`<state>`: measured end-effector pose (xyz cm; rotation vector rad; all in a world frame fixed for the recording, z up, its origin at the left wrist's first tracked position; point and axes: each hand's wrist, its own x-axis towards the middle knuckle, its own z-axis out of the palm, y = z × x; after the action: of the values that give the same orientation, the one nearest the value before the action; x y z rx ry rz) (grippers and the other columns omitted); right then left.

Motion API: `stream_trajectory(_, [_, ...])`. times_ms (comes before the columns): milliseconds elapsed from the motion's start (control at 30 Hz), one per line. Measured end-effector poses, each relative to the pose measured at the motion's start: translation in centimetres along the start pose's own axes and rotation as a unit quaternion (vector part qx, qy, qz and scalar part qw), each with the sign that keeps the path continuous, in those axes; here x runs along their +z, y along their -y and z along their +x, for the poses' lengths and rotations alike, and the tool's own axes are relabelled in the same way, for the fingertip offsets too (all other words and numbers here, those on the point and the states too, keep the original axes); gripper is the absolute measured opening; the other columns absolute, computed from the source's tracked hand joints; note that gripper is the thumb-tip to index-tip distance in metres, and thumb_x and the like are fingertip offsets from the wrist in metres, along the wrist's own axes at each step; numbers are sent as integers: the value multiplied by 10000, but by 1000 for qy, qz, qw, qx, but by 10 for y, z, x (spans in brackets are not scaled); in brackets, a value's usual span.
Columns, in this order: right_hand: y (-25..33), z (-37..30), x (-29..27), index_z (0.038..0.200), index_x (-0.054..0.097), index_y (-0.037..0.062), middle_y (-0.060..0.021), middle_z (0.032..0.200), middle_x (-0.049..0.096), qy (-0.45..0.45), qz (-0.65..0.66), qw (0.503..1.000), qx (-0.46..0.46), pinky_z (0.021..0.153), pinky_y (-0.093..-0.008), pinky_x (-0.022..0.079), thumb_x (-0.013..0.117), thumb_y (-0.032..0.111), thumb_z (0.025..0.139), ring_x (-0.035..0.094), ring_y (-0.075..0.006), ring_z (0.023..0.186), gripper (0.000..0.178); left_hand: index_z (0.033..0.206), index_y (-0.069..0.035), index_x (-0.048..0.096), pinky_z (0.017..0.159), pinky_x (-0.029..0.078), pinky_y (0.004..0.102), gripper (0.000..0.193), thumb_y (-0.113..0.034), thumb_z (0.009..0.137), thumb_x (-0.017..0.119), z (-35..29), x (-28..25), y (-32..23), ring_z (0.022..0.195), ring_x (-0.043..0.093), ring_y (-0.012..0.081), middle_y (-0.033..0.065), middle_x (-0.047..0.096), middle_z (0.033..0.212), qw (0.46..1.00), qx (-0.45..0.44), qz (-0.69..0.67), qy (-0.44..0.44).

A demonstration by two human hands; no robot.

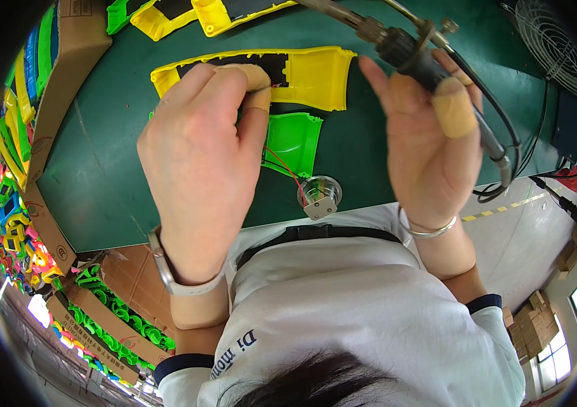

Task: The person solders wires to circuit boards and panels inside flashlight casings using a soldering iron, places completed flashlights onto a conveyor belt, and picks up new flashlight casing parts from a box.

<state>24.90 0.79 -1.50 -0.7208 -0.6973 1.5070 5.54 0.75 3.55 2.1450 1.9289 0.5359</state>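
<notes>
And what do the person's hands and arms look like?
Left hand: beige coverings on thumb and forefinger; pale wristband, apparently a watch. Right hand: beige thumb covering, silvery bangle. Both short white sleeves have navy trim.

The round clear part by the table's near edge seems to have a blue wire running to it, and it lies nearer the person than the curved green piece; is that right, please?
Not quite: the wire is red, not blue, as the head view shows. The rest stands for the round clear part, the table and the curved green piece.
</notes>
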Motion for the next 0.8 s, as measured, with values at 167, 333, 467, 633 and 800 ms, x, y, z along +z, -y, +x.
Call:
stream_trajectory(167, [30, 3, -18, 1172, 577, -62, -139, 987, 678, 13, -80, 996, -34, 724, -289, 532, 700, 53, 885, 652, -185, 723, 333, 955, -20, 693, 706, 510, 325, 119, -59, 842, 696, 11, -12, 6, 796, 692, 255, 97, 691, 885, 995, 5, 24, 100])
stream_trajectory(333, [44, 0, -18, 1136, 576, -67, -132, 919, 702, 12, -246, 969, -6, 694, -250, 533, 728, 48, 841, 659, -142, 705, 351, 948, -20, 689, 705, 509, 321, 116, -65, 840, 694, 12, -9, 2, 786, 694, 246, 95, 688, 877, 994, -25, 29, 99])
stream_trajectory(467, [43, 3, -16, 1112, 592, -66, -110, 909, 706, 25, -259, 964, 60, 703, -220, 533, 752, 23, 817, 657, -110, 736, 347, 943, -21, 683, 701, 510, 319, 115, -62, 836, 693, 12, -9, 2, 774, 694, 245, 94, 684, 865, 994, -35, 24, 99])
stream_trajectory(633, [39, 4, -15, 1102, 608, -65, -104, 939, 703, 23, -245, 967, 73, 705, -211, 534, 760, 10, 814, 657, -105, 767, 334, 931, -18, 676, 694, 509, 318, 108, -61, 832, 692, 13, -9, 3, 765, 694, 245, 94, 678, 850, 994, -16, 39, 99])
stream_trajectory(800, [40, 5, -16, 1104, 613, -70, -104, 947, 701, 34, -253, 964, 75, 701, -214, 539, 761, 10, 812, 658, -108, 770, 337, 923, -24, 676, 685, 509, 327, 105, -66, 828, 690, 13, -8, 2, 760, 692, 251, 95, 679, 844, 995, -10, 45, 93])
